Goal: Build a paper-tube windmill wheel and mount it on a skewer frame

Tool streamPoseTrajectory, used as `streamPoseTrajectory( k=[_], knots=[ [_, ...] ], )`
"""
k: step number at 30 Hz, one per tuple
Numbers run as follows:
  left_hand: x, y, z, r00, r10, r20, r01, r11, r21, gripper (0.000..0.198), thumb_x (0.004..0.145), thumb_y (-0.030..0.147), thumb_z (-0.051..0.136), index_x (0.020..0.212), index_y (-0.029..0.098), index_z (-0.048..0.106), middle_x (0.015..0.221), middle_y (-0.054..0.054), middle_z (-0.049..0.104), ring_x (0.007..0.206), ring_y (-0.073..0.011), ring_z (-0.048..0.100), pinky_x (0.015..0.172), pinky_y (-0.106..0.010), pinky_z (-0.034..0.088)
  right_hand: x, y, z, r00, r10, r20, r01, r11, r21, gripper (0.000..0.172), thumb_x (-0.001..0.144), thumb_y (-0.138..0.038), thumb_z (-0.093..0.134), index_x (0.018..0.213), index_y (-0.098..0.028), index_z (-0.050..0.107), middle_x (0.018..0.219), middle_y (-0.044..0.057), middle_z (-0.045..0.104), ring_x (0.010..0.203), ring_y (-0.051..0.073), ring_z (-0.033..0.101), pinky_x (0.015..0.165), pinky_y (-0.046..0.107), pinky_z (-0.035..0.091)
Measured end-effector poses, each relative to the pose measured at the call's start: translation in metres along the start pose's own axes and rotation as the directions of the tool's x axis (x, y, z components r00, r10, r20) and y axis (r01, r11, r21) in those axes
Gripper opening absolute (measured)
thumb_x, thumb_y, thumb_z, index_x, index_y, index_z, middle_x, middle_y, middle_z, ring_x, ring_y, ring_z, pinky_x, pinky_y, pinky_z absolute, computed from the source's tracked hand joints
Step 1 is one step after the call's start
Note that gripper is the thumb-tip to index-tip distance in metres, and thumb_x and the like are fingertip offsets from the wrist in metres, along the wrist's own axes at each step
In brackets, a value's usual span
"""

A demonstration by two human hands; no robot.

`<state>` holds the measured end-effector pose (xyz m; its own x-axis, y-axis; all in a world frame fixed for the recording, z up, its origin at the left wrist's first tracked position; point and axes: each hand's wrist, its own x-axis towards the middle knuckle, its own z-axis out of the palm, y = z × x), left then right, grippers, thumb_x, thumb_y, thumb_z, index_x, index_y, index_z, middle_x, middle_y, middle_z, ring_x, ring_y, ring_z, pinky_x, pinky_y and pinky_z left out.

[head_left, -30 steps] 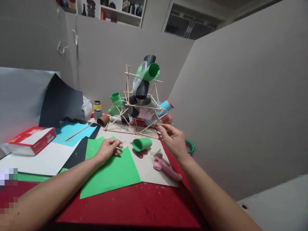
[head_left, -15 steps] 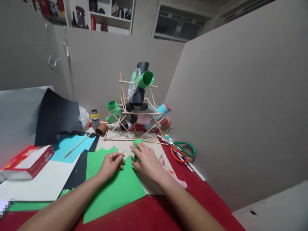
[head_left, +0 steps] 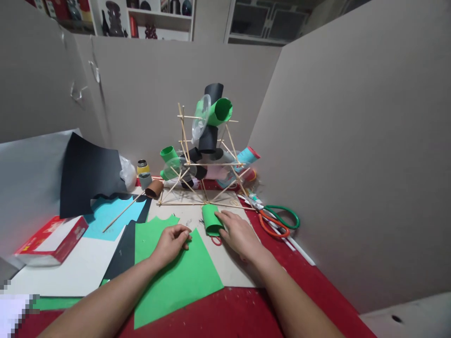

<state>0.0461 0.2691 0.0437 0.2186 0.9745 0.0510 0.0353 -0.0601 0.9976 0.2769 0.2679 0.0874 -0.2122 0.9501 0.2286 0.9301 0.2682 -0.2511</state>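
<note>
A short green paper tube (head_left: 210, 216) lies on the beige board, one open end facing me. My right hand (head_left: 243, 237) is at its right side, fingers apart, with the fingertips touching the tube. My left hand (head_left: 173, 243) rests over the scalloped green sheet (head_left: 176, 286), thumb and fingers pressed together. Whatever may be between them is too small to make out. Below the tube a small red loop (head_left: 216, 241) shows, partly hidden by my right hand. Behind stands a stick frame (head_left: 214, 165) carrying black, green and blue tubes and clear plastic discs.
Scissors (head_left: 278, 220) with green and orange handles lie at the right by a grey partition (head_left: 352, 141). At left are a red-and-white box (head_left: 52, 239), a blue sheet (head_left: 116, 218), a curved black sheet (head_left: 88, 173) and a brown tube (head_left: 154, 189). Red cloth (head_left: 197, 312) covers the table.
My right hand has moved right off the front of the green tube, which now shows more fully. The left hand keeps its pinch over the green sheet. The whole view has shifted slightly.
</note>
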Motion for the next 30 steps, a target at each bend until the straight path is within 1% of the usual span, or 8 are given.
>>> streamPoseTrajectory(
  k=[8,15,17,19,22,24,27,30],
  knots=[
    [-0.011,0.009,0.003,0.995,0.091,-0.049,-0.089,0.995,0.048,0.026,0.077,0.038,0.067,0.083,0.013,0.068,0.071,-0.004,0.069,0.048,-0.0116,0.059,0.051,-0.024,0.045,0.0,0.005,-0.016,0.985,0.137,-0.104,-0.128,0.988,0.087,0.04,0.09,-0.019,0.041,0.12,-0.017,0.067,0.117,0.012,0.071,0.106,0.027,0.065,0.088,0.035,0.048],
    [-0.034,0.057,0.003,0.938,0.305,-0.168,-0.268,0.94,0.21,0.022,0.085,0.035,0.062,0.097,0.019,0.072,0.085,-0.004,0.072,0.069,-0.0161,0.067,0.065,-0.026,0.051,-0.021,-0.011,-0.059,0.985,-0.133,0.113,0.107,0.972,0.209,0.026,0.085,-0.021,0.044,0.077,-0.02,0.069,0.07,0.0,0.068,0.066,0.016,0.062,0.056,0.021,0.041],
    [-0.046,0.077,0.005,0.937,0.336,-0.097,-0.3,0.914,0.273,0.025,0.087,0.034,0.062,0.105,0.02,0.071,0.083,-0.004,0.073,0.066,-0.0166,0.068,0.065,-0.027,0.053,-0.024,-0.017,-0.071,0.965,-0.191,0.178,0.149,0.963,0.224,0.022,0.083,-0.02,0.048,0.071,-0.02,0.068,0.064,-0.001,0.064,0.059,0.015,0.058,0.052,0.021,0.036],
    [-0.059,0.096,0.009,0.936,0.344,0.071,-0.348,0.88,0.325,0.028,0.086,0.031,0.064,0.112,0.022,0.07,0.096,-0.007,0.075,0.063,-0.016,0.067,0.066,-0.029,0.054,-0.023,-0.024,-0.083,0.944,-0.234,0.231,0.183,0.958,0.22,0.02,0.08,-0.018,0.053,0.067,-0.02,0.067,0.06,-0.002,0.061,0.054,0.013,0.053,0.05,0.021,0.03],
    [-0.074,0.118,0.018,0.855,0.343,0.388,-0.488,0.786,0.379,0.032,0.086,0.029,0.065,0.117,0.025,0.07,0.123,-0.01,0.069,0.078,-0.0199,0.07,0.074,-0.032,0.055,-0.016,-0.033,-0.097,0.909,-0.3,0.29,0.247,0.947,0.206,0.016,0.076,-0.015,0.059,0.064,-0.019,0.068,0.058,-0.001,0.059,0.053,0.012,0.047,0.049,0.024,0.024],
    [-0.078,0.126,0.024,0.797,0.285,0.533,-0.546,0.717,0.433,0.036,0.085,0.028,0.065,0.121,0.028,0.068,0.123,-0.009,0.069,0.091,-0.0238,0.069,0.078,-0.032,0.053,-0.01,-0.039,-0.101,0.881,-0.35,0.318,0.297,0.933,0.204,0.016,0.074,-0.015,0.062,0.06,-0.019,0.066,0.056,-0.002,0.057,0.053,0.012,0.043,0.05,0.025,0.022],
    [-0.075,0.129,0.029,0.783,0.22,0.581,-0.568,0.633,0.526,0.034,0.085,0.028,0.065,0.12,0.028,0.068,0.107,-0.008,0.074,0.081,-0.0218,0.069,0.073,-0.03,0.05,-0.001,-0.044,-0.101,0.823,-0.435,0.366,0.365,0.898,0.246,0.016,0.072,-0.013,0.065,0.057,-0.019,0.064,0.051,-0.004,0.052,0.051,0.011,0.04,0.05,0.025,0.022],
    [-0.065,0.123,0.027,0.831,0.197,0.521,-0.501,0.673,0.545,0.025,0.088,0.026,0.061,0.111,0.026,0.069,0.093,-0.006,0.074,0.067,-0.0166,0.063,0.065,-0.027,0.048,0.006,-0.043,-0.1,0.776,-0.503,0.381,0.4,0.859,0.319,0.016,0.076,-0.015,0.065,0.059,-0.018,0.066,0.049,-0.006,0.05,0.05,0.01,0.04,0.049,0.023,0.025]
  ],
)
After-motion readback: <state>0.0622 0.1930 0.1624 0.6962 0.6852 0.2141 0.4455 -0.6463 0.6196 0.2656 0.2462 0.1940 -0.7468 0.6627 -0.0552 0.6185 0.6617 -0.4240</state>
